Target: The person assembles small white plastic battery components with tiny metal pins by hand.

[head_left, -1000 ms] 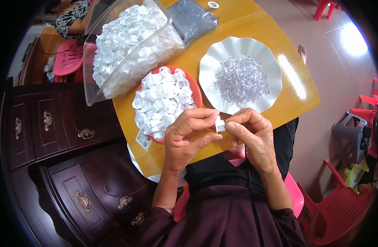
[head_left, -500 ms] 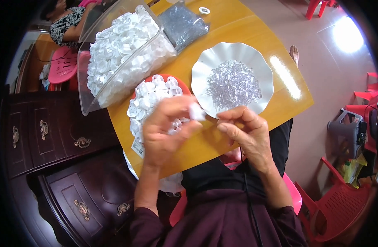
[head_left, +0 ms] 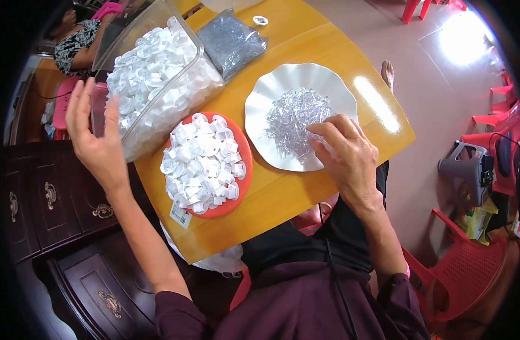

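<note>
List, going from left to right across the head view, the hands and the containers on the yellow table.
left hand → clear bin of white caps → red plate of white caps → white scalloped plate of clear small parts → right hand

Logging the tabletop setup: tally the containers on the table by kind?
Clear plastic bin of white caps: 1
Round orange plate of white caps: 1
White scalloped plate of clear small parts: 1
Clear bag of small grey parts: 1
Total: 4
</note>
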`<state>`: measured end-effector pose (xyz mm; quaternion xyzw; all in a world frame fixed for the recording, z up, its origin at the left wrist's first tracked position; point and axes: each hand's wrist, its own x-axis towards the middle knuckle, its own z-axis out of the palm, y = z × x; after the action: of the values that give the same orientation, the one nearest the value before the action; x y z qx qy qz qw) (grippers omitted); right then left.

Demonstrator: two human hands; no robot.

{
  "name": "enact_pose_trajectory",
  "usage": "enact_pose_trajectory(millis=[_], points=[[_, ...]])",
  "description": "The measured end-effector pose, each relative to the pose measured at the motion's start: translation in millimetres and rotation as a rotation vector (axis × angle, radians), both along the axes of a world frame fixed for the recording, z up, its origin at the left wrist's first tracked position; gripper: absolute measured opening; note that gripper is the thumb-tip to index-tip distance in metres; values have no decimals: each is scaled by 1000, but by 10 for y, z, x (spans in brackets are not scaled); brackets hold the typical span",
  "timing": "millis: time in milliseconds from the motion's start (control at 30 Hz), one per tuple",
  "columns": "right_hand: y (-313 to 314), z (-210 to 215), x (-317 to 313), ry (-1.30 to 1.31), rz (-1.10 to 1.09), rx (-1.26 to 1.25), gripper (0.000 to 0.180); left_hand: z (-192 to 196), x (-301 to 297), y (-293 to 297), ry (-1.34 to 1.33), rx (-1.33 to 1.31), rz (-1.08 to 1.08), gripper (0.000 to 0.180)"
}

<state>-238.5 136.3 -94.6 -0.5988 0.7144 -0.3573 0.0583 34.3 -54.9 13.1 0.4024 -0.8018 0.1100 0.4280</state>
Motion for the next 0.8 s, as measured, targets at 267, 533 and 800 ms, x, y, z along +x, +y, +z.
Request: enact_pose_trajectory(millis=[267,533,800], points=[[-56,-8,-63,53,89,-2,15,-555,-529,974,47,405,-297,28],[-55,-61,-81,-395,10,-57,8,-921,-895,1315,166,654,-389,24],[23,-6,-179,-148,-6,-50,15,-949,-840,1388,118,617,-331,24]])
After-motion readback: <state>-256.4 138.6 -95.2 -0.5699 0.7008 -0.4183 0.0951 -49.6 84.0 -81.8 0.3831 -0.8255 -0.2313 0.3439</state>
